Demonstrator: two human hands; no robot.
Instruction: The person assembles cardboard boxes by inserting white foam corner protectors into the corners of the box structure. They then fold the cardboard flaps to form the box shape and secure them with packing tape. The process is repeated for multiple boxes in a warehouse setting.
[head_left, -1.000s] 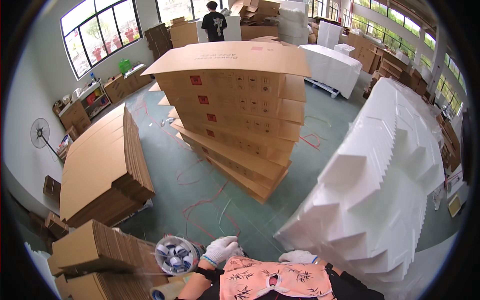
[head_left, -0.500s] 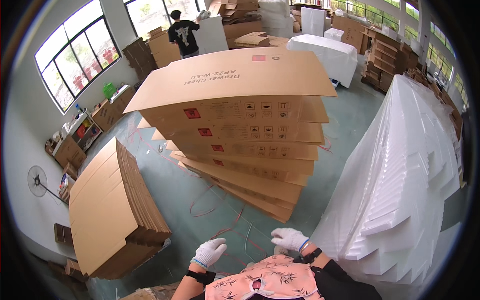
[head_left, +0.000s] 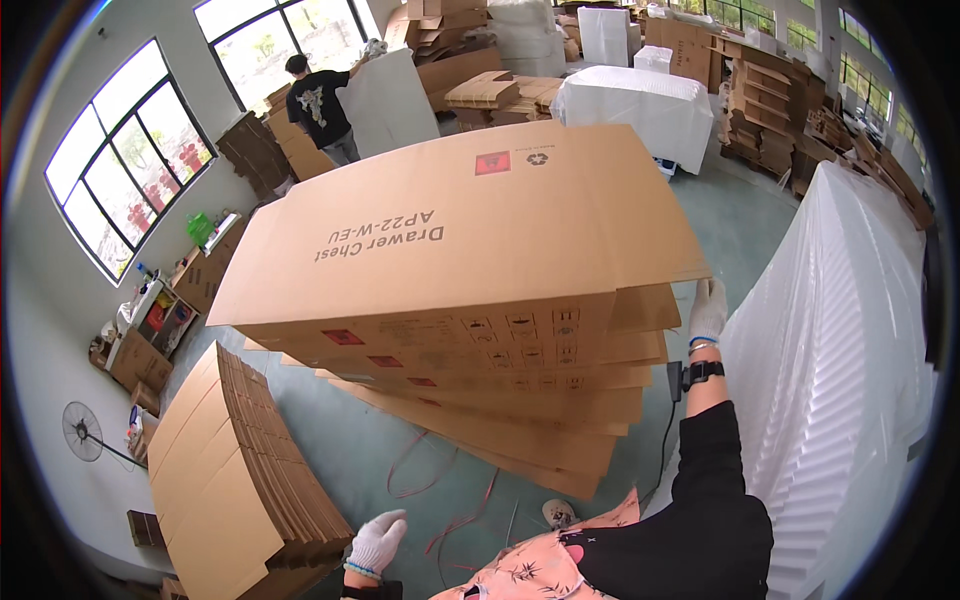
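A tall stack of flattened cardboard boxes (head_left: 450, 330) stands fanned out in front of me, with a large top box (head_left: 460, 210) lying flat on it. My right hand (head_left: 708, 312), in a white glove, reaches out to the right corner of that top box. Its fingers are closed at the cardboard edge, and their tips are partly hidden there. Low in the view, my left hand (head_left: 377, 543), also gloved in white, holds nothing. Its fingers are loosely curved and apart from the thumb, beside a lower pile of flattened cardboard (head_left: 215, 470) on the left.
Right of me stands a tall stack of white foam sheets (head_left: 820, 400) under clear plastic. Red strapping (head_left: 465, 522) lies loose on the green floor. A person (head_left: 320, 108) in black works by the windows, near a white-wrapped stack (head_left: 635, 110). A fan (head_left: 84, 430) is at left.
My right hand has moved forward and right, from near my waist to the top box's corner. My left hand has moved slightly left and down. The stack now appears nearer.
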